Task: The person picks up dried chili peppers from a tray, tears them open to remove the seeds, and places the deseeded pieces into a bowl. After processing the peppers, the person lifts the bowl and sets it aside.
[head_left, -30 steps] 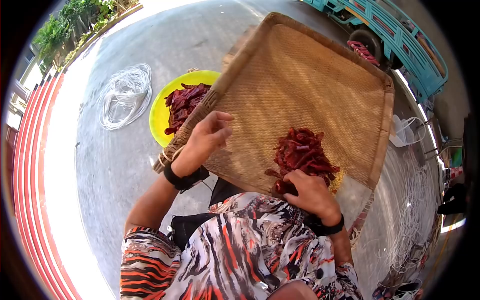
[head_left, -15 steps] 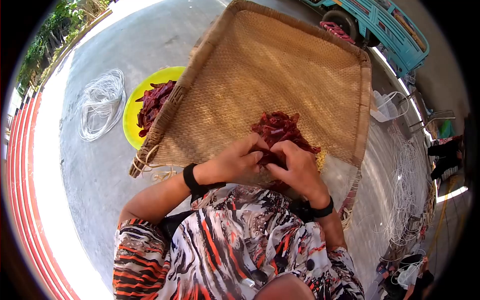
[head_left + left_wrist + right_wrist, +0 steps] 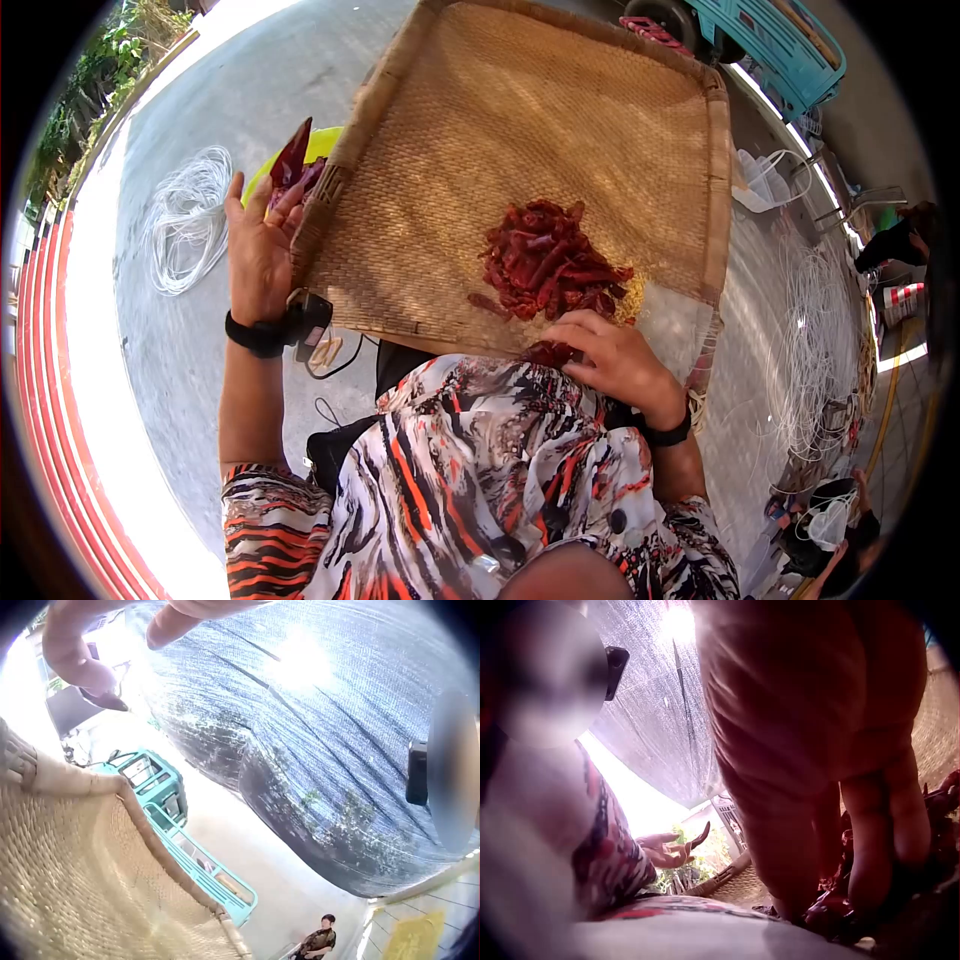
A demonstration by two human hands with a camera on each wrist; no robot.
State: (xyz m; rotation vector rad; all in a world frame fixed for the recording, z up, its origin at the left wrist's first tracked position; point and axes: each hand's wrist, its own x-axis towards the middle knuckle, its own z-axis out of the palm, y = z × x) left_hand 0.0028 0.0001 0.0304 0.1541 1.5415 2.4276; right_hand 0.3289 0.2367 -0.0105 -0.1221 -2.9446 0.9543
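My left hand (image 3: pixel 262 262) is over the tray's left edge, fingers spread, with a long dark red chili (image 3: pixel 291 155) at its fingertips; a yellow plate (image 3: pixel 325 138) of chilies lies beyond. The right wrist view also shows that left hand (image 3: pixel 662 851) and chili (image 3: pixel 702 835). Close to my body, my right hand (image 3: pixel 622 362) curls its fingers round a dried chili (image 3: pixel 549 353) at the woven tray's (image 3: pixel 450 130) near edge, just below a chili pile (image 3: pixel 545 258). In the right wrist view the right hand's (image 3: pixel 810 727) fingers point down onto red chilies.
White string lies in a coil (image 3: pixel 187 220) at the left and in a loose heap (image 3: pixel 815 350) at the right. Yellow seeds (image 3: pixel 632 300) lie beside the pile. A teal cart (image 3: pixel 775 50) stands at the far right; a person (image 3: pixel 318 941) is in the left wrist view.
My left hand has left my right hand at the pile and moved left to the plate, with a chili at its fingers. My right hand stays near the pile. The head view has shifted.
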